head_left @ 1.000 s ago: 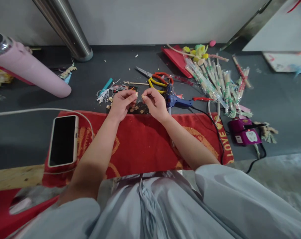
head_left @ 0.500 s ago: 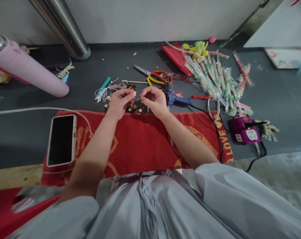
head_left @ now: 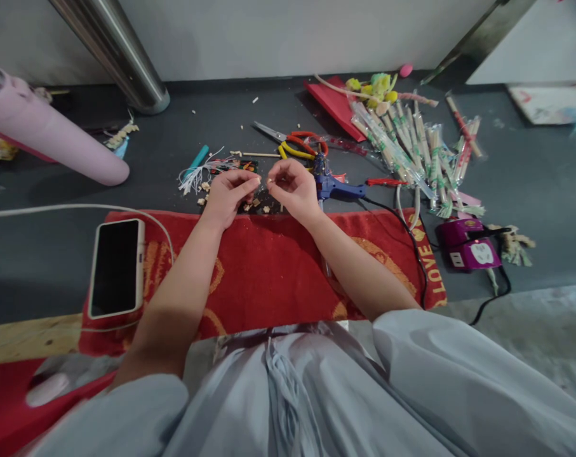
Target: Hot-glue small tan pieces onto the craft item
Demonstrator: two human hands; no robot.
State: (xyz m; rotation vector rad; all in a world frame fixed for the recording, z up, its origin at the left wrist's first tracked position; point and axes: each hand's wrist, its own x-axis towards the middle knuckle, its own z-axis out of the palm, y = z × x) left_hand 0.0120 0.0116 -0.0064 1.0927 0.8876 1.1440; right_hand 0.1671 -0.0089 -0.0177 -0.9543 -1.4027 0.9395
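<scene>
1. Red cloth towel (head_left: 268, 273) with golden patterns lies along the near edge of the dark grey counter (head_left: 211, 101), beneath both forearms.
2. Thumb and forefinger of the left hand (head_left: 225, 195) are pinched nearly together, with a tiny cream-coloured piece (head_left: 258, 180) at their tips.
3. Close to it, just apart, the right hand (head_left: 296, 190) has its thumb and forefinger drawn together and the other fingers curled; whether anything sits between those tips is too small to tell.
4. Small pale chips (head_left: 267, 209) lie scattered on the counter below and beside the left hand, near a loose bundle of white strings (head_left: 199, 178) and a teal stick (head_left: 198, 158).
5. Just right of the right hand is a blue glue gun (head_left: 340, 188) with a black cord; beyond it lie steel-bladed scissors (head_left: 271, 132).
6. Farther right, plastic-wrapped pale sticks (head_left: 414, 146) lie heaped; at left, a black-screened phone (head_left: 117, 266) in a light case rests on the towel.
</scene>
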